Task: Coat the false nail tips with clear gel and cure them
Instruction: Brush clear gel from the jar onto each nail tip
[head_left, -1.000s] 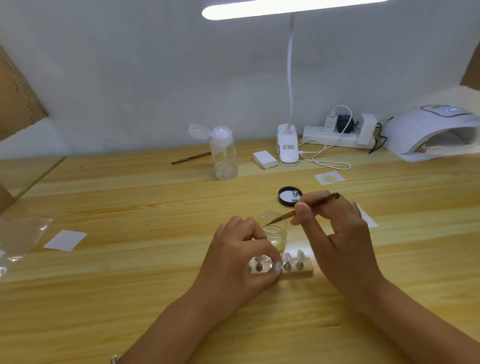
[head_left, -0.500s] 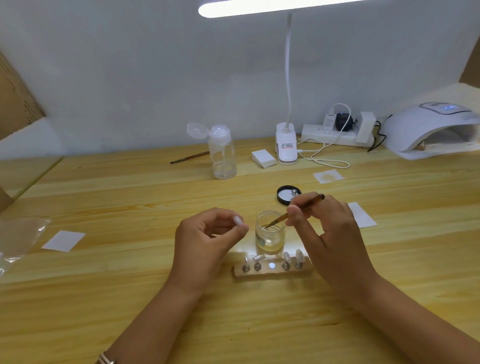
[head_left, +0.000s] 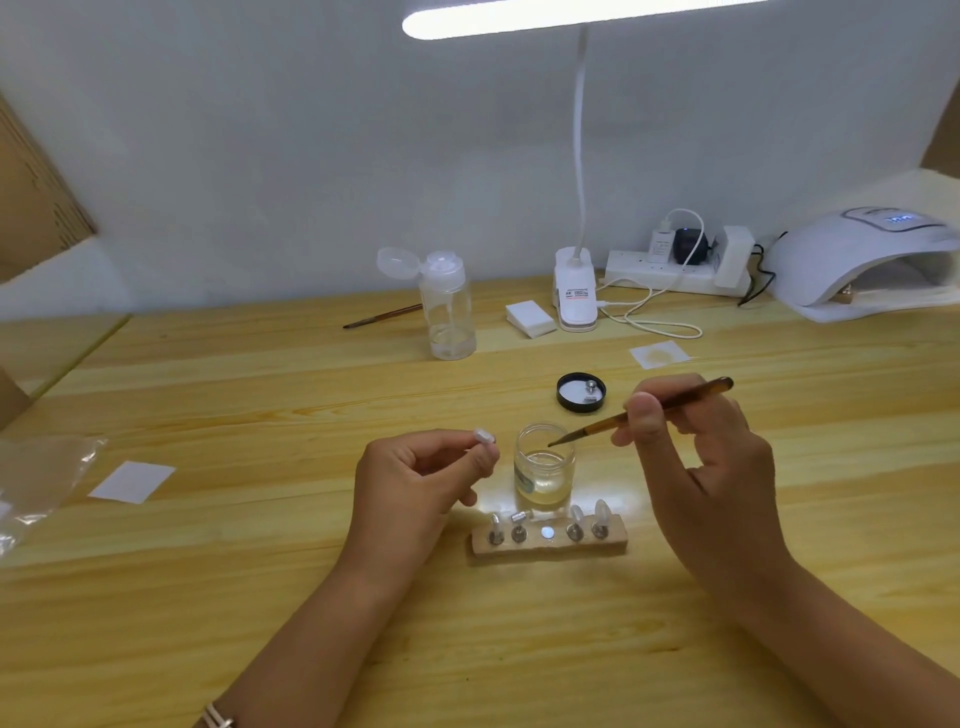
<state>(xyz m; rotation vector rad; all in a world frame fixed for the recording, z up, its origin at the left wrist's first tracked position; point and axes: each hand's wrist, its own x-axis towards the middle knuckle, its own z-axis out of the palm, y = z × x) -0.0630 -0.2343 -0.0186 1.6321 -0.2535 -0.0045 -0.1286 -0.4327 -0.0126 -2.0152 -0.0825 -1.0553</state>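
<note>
Lifting one tip (head_left: 484, 435) off the holder (head_left: 615, 538), the left hand (head_left: 415, 488) now pinches it just beside the jar (head_left: 543, 473), leaving the middle slot bare. The right hand (head_left: 711, 467) grips the brush (head_left: 597, 426), bristles at the jar's mouth, probably loading gel for coating. The other tips stay on the holder, toward the bench's (head_left: 208, 571) near edge.
</note>
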